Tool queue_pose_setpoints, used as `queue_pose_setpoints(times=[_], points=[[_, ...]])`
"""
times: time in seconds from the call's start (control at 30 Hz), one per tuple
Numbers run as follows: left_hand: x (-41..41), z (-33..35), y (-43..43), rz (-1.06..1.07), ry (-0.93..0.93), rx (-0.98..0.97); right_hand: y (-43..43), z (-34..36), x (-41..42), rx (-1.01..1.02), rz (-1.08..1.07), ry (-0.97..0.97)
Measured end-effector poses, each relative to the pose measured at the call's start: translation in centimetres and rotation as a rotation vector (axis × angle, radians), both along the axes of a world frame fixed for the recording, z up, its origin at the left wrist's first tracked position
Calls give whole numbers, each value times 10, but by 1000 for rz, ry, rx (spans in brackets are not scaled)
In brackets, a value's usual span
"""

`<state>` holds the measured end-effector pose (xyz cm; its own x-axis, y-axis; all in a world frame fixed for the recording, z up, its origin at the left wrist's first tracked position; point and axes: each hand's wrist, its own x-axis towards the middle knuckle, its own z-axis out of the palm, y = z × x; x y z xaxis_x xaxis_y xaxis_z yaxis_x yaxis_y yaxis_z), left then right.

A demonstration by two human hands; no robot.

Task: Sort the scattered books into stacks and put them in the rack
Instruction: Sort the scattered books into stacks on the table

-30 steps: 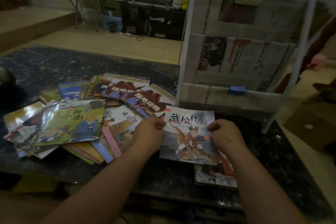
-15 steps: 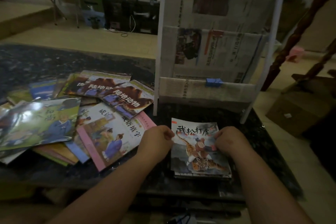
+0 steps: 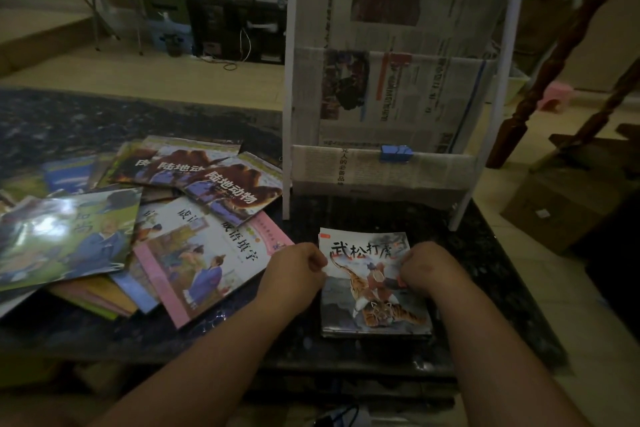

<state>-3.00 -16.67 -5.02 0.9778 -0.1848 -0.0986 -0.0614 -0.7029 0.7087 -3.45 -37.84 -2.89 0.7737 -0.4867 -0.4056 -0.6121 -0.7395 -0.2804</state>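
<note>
Before rack [image 3: 398, 97], tiger-book stack [image 3: 375, 302].

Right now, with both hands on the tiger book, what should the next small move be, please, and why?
Probably let go and reach the left hand to the pink-edged book: the tiger book already lies flat on its stack, and many books lie scattered.

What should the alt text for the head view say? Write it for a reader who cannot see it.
The left hand and right hand grip the side edges of a tiger-cover book on top of a small stack on a dark table. Behind it stands a white rack lined with newspaper. Scattered books lie to the left.
</note>
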Motion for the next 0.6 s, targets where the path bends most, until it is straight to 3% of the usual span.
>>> queue_pose_setpoints(times=[0.23, 0.37, 0.6], points=[[-1, -2, -1, 4, -19, 21, 1, 4, -5, 25, 15, -16], [0, -5, 1, -7, 27, 16, 8, 3, -6, -52, 49, 47], [-2, -2, 0, -72, 129, -49, 13, 12, -7, 7, 125, 76]])
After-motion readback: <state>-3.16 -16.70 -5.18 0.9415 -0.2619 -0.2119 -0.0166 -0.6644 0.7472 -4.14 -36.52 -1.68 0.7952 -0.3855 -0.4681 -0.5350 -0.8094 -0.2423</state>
